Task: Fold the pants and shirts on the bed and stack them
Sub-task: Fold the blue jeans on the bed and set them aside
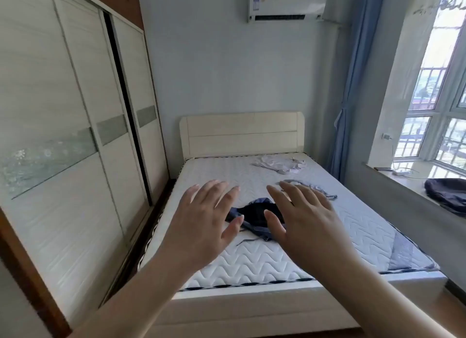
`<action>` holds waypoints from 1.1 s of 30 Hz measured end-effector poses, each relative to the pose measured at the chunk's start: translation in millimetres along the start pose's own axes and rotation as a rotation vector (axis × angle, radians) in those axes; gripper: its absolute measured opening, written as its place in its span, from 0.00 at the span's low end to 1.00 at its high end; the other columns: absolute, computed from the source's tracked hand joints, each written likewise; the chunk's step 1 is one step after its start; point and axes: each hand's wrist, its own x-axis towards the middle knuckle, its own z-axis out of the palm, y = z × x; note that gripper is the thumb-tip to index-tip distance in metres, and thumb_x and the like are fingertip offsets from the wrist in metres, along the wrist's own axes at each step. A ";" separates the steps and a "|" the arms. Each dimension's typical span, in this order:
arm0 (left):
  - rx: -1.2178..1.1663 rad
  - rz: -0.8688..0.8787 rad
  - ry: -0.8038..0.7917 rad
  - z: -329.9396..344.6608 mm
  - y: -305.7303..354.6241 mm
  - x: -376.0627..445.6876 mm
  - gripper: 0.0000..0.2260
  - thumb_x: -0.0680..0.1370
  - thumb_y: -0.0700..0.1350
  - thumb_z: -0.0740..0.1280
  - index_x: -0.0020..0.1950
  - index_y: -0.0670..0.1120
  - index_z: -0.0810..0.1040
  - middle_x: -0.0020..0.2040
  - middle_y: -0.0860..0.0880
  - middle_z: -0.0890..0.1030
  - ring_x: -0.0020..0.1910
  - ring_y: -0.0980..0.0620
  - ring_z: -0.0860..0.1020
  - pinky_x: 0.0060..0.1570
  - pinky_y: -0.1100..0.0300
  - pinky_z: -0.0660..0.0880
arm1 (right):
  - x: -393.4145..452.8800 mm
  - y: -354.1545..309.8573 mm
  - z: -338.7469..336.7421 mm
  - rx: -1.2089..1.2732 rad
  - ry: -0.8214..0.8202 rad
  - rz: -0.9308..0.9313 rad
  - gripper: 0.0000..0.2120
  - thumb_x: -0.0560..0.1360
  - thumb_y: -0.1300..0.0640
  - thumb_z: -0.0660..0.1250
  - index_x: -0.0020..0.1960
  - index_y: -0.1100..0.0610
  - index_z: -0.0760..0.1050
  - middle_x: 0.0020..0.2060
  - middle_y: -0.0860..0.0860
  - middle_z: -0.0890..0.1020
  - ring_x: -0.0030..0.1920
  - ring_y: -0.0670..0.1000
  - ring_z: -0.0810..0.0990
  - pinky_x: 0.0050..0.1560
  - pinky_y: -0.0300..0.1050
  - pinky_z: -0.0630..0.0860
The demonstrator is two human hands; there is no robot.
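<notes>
Hands (pixel 254 219), fingers spread, partly hide dark, possibly denim garment (pixel 254 212).

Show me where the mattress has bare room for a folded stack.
Bare: the left strip along the wardrobe, and the near end of the mattress. Crowded: the dark garment mid-bed, a grey piece and pale clothes toward the headboard.

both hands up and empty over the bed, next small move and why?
Probably lower both hands onto the dark blue garment. It lies crumpled and unfolded, nearest on the mattress, right between the open left hand and right hand. The two lighter garments lie farther back.
</notes>
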 end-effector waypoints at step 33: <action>-0.266 0.227 -0.145 312.3 41.1 183.6 0.23 0.80 0.55 0.57 0.71 0.46 0.73 0.70 0.44 0.74 0.72 0.45 0.69 0.72 0.45 0.64 | 78.3 191.8 264.0 0.057 -0.308 0.161 0.28 0.78 0.44 0.60 0.76 0.53 0.64 0.74 0.51 0.66 0.74 0.53 0.65 0.73 0.53 0.60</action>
